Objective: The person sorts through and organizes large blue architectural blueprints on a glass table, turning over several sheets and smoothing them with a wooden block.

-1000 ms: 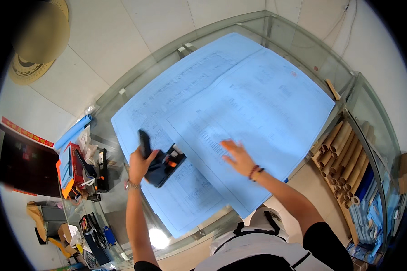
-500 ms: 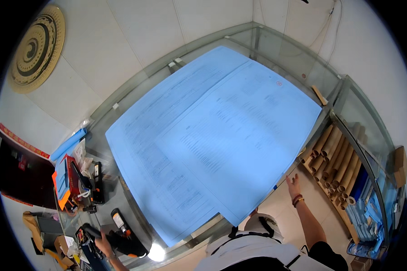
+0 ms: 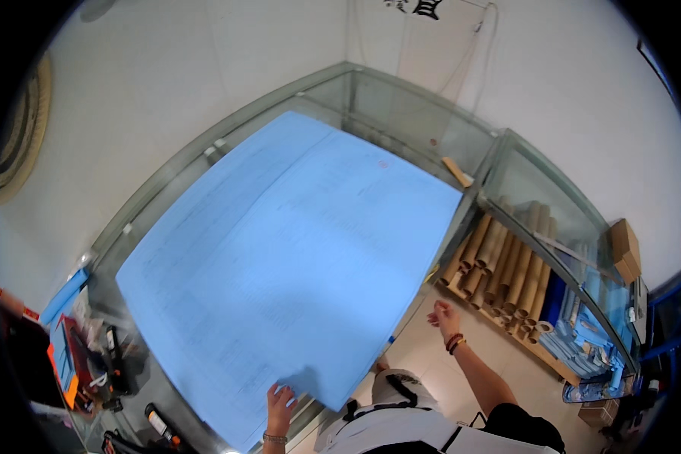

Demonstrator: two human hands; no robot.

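Large printed blue sheets (image 3: 280, 257) lie flat, overlapping, on the glass table (image 3: 175, 401). At their near edge, my left hand (image 3: 278, 412) is over the paper, its fingers bent and apart with nothing in them; a shadow falls beside the fingertips. Whether the fingertips touch the sheet I cannot tell. My right hand (image 3: 444, 318) hangs just off the table's right side, above the floor. Its fingers are loosely curled, and no object shows in it.
Cardboard tubes (image 3: 511, 265) fill a shelf under the glass counter at right, beside folded blue papers (image 3: 586, 352). A wooden strip (image 3: 455, 172) lies at the far right corner. On the left are a blue roll (image 3: 64, 295) and a black-and-orange tool (image 3: 161, 424).
My left hand has come from the black items at left to the sheets' near edge. My right hand stays beside the table. The whole view has shifted, bringing more of the right side in.
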